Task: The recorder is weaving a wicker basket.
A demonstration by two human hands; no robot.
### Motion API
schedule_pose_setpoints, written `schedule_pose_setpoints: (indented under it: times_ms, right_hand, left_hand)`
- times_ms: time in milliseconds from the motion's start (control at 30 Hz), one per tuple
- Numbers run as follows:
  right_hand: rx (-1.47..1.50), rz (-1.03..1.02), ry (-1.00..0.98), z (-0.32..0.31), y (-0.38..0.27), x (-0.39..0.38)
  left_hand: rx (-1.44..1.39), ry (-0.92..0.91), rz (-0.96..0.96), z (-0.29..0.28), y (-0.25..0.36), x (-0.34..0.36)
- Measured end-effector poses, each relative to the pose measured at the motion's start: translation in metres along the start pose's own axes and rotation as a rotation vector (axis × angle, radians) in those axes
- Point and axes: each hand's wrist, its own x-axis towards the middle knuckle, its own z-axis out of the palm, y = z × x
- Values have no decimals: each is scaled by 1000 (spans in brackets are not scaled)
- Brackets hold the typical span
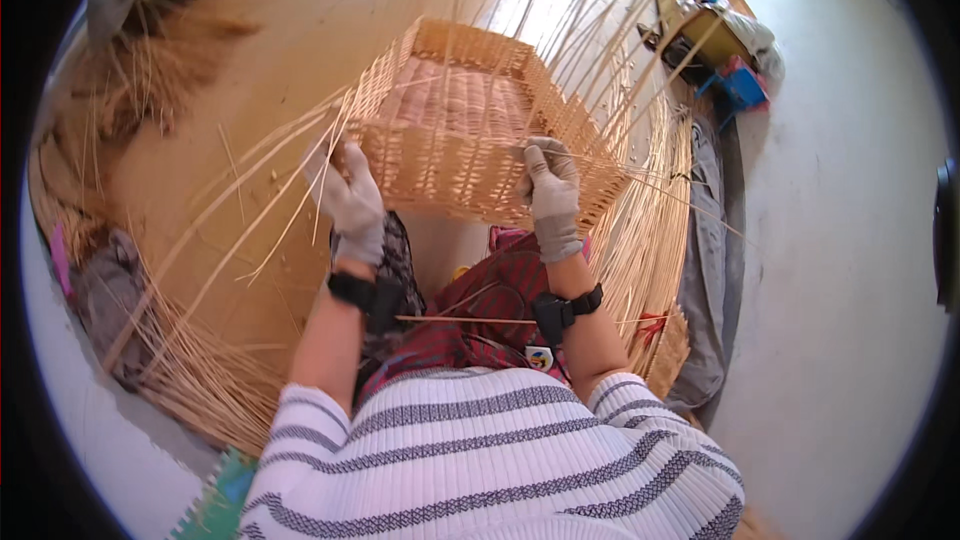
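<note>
A rectangular wicker basket (440,172) with a woven floor is held up in front of me, tilted so its inside shows. Long loose canes stick out from its rim at the far side, the right and the left corner. My left hand (352,202), in a pale glove, is closed on the basket's near left corner, thumb up on the wall and some fingers hidden. The near wall's right part is pinched by my right hand (553,195), also gloved, at the rim where a thin cane runs off to the right.
A long bundle of canes (655,230) lies on the floor at my right, beside grey cloth (705,290). More canes (215,375) spread at the lower left. Fibre scraps (150,65) lie far left. A cluttered low table (705,30) and a blue stool (740,88) stand far right.
</note>
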Motion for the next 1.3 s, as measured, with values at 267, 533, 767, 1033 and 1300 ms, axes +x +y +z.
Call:
schedule_pose_setpoints:
  times_ms: [267, 533, 767, 1033, 1300]
  right_hand:
    - [-548, -790, 0, 77, -42, 64]
    - [-459, -489, 135, 1, -44, 32]
    - [-807, -643, 75, -14, -66, 53]
    - [-527, -389, 344, -110, -65, 4]
    - [-170, -356, -301, 39, -58, -39]
  left_hand:
    - [743, -962, -116, 63, 49, 12]
    - [415, -864, -237, 53, 46, 17]
    - [498, -966, 342, 78, 91, -58]
    - [600, -975, 346, 94, 81, -72]
    - [189, -436, 253, -6, 20, -32]
